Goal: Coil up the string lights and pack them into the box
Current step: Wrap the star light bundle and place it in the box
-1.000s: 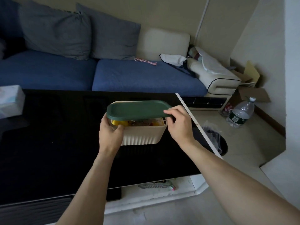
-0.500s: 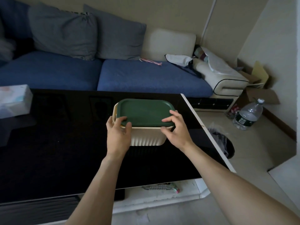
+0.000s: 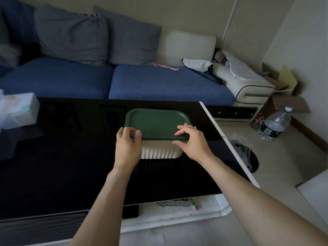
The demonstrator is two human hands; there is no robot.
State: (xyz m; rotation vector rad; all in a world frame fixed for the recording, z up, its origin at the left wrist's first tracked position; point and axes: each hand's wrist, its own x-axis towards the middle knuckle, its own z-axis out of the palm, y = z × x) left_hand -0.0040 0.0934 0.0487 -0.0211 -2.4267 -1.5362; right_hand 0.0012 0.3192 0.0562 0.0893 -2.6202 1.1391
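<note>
box [image 3: 160, 151] between hands on surface [image 3: 71, 157], green lid [image 3: 156, 124] on top. left hand [image 3: 126, 145] pinching lid corner; right hand [image 3: 192, 142] fingers curled over lid edge. string lights hidden. risk: uneven press, lid unseated, box sliding.

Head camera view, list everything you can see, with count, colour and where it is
box: one, cream ribbed, on the table
lid: one, dark green, sitting on the box
table: one, glossy black, in the foreground
tissue pack: one, white, table's left edge
sofa: one, blue seats, behind the table
cushions: two, grey, on the sofa back
bottle: one, clear, on the floor at right
bin: one, black, floor beside the table
left hand: fingers curled on the lid's near left corner
right hand: fingers on the lid's near right edge
</note>
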